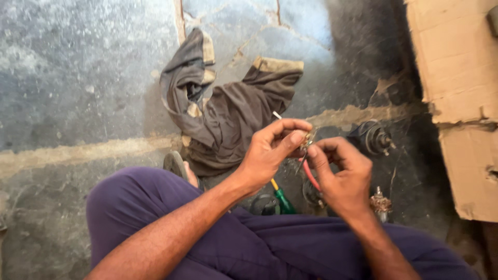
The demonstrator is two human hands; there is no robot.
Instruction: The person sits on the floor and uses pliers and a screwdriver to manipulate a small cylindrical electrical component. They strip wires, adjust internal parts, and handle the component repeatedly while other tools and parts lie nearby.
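together, left hand [267, 153] and right hand [342, 179] pinch a small metal part [307, 141] with red wire [311, 177].

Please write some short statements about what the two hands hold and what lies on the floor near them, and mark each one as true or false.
1. Both the left hand and the right hand pinch one small metal part. True.
2. A red wire hangs down from that part. True.
3. The dark cloth lies folded on the person's lap. False: it lies crumpled on the floor, beyond the knees.
4. The cardboard is at the left edge of the view. False: it is at the right edge.
5. A green-handled screwdriver lies below the hands. True.
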